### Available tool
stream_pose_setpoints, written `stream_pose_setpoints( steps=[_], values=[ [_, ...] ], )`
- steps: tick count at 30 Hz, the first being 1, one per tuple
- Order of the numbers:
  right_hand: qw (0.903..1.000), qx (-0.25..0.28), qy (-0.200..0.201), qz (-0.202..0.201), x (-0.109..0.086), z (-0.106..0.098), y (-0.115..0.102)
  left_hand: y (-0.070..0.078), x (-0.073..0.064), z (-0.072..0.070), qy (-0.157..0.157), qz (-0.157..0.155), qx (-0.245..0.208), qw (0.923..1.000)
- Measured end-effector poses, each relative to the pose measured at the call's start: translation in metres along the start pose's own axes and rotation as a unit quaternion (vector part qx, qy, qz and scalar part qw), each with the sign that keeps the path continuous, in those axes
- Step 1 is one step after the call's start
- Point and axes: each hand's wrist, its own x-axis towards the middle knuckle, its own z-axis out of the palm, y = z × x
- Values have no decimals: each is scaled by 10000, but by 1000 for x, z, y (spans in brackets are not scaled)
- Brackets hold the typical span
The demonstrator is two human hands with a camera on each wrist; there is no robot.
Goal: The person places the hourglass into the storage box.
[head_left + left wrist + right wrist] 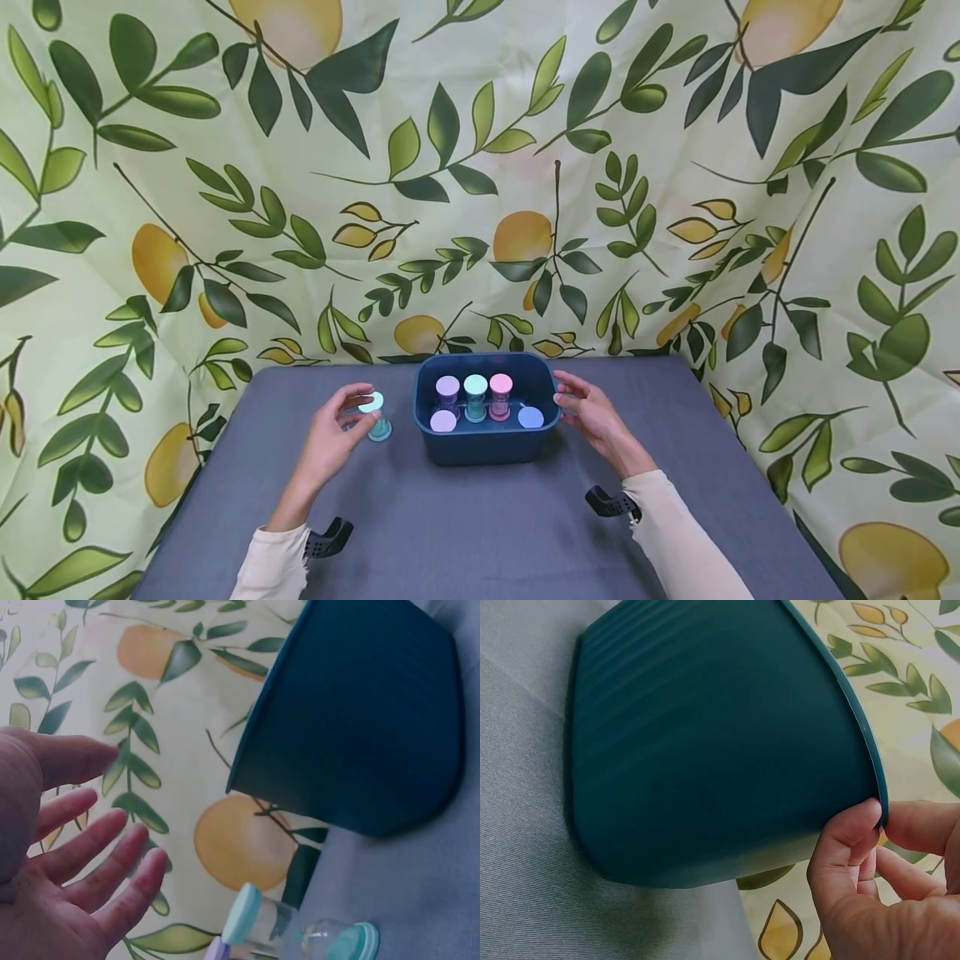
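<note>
The left hand [337, 432], fingers loosely spread and gripping nothing, is just beside a teal-capped hourglass [381, 429] standing toward the far left corner of the table [480, 533]. The right hand [597, 418] pinches the right rim of a blue bin [483, 452] near the far edge's middle; inside, lilac and blue caps show in front of three upright hourglasses [475, 400]. Leaf-printed cloth [450, 225] hangs beyond.
</note>
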Motion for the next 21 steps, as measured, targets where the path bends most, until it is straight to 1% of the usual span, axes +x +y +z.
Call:
stream_pose_setpoints(
  steps=[3,7,10,16,21],
  values=[
    [10000,16,-12,-6,0,0,0,-5,0,-1,320,-15,-38,9995],
    [10000,54,-1,-1,0,0,0,-14,2,-3,797,-66,-69,9968],
    [10000,59,5,0,0,0,0,-20,4,-4,1046,-91,-56,9945],
    [10000,54,12,-3,1,0,1,-29,5,-10,1243,-74,-155,9921],
    [10000,37,28,-11,0,0,1,-42,8,-13,1280,-156,-98,9916]
  ],
)
